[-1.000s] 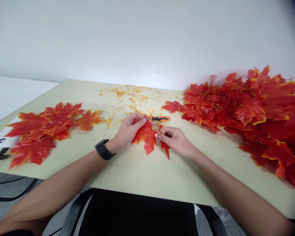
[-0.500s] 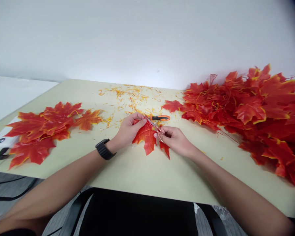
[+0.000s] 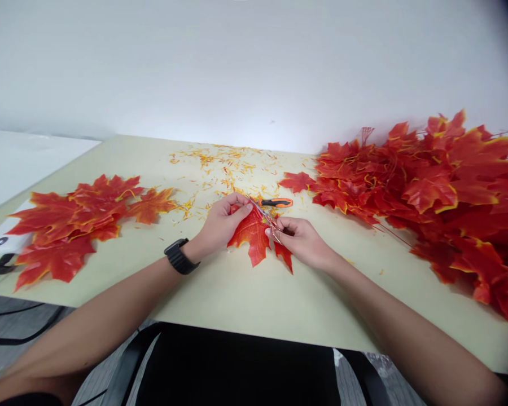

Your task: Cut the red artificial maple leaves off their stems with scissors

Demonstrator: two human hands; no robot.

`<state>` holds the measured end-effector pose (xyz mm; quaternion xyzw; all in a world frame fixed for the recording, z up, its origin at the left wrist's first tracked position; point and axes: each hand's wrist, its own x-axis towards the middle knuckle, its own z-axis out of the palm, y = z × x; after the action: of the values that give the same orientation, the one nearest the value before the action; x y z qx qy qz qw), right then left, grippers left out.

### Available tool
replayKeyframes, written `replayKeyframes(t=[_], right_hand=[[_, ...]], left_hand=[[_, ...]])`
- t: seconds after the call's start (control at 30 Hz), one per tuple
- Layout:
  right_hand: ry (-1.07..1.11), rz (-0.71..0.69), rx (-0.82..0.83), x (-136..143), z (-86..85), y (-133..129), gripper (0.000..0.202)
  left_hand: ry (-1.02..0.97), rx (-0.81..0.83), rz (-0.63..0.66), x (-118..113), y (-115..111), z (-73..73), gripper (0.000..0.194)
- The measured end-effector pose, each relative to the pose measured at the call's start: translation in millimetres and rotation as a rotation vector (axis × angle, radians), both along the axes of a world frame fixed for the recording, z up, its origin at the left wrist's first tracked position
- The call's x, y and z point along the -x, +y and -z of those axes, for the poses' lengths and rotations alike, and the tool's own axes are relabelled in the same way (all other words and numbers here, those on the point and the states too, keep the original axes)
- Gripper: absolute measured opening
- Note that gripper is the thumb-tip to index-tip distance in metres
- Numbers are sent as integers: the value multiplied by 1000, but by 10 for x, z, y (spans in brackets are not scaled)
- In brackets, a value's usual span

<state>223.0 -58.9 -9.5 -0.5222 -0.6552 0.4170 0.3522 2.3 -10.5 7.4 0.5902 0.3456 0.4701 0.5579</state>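
A red artificial maple leaf [image 3: 254, 241] is pinched between the thumb and fingers of my left hand [image 3: 225, 219], near its upper edge. My right hand [image 3: 301, 239] grips the handles of small scissors [image 3: 270, 220]. Their blades point up and left along the leaf's far edge, close to my left fingertips; whether they are parted is too small to tell. Just beyond the leaf lies a tool with an orange and black handle [image 3: 277, 202], its other end hidden behind my hands and the leaf.
Yellow and orange trimmings [image 3: 226, 169] are scattered over the far middle of the table [image 3: 220, 299]. A big heap of red leaves [image 3: 432, 192] covers the right side. At the left, several leaves [image 3: 88, 211] lie partly over a white device [image 3: 4, 239] with a black cable.
The scissor handles appear slightly closer together than before. Both hands and the leaf have stayed in nearly the same place.
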Motion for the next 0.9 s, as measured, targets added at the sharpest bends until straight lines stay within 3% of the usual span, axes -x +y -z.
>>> replayKeyframes(t=[0.4,0.7,0.9], right_hand=[[30,-6,42,33,-6,-11,55],[28,-15,22,43,-42,-31,59],[-3,-18,16,44,-50,-37,57]], left_hand=[[13,-5,6,-10,-6,-3,23],[146,-156,-52,-18,-6,41,19],[146,-159,-33,-28,6,63,17]])
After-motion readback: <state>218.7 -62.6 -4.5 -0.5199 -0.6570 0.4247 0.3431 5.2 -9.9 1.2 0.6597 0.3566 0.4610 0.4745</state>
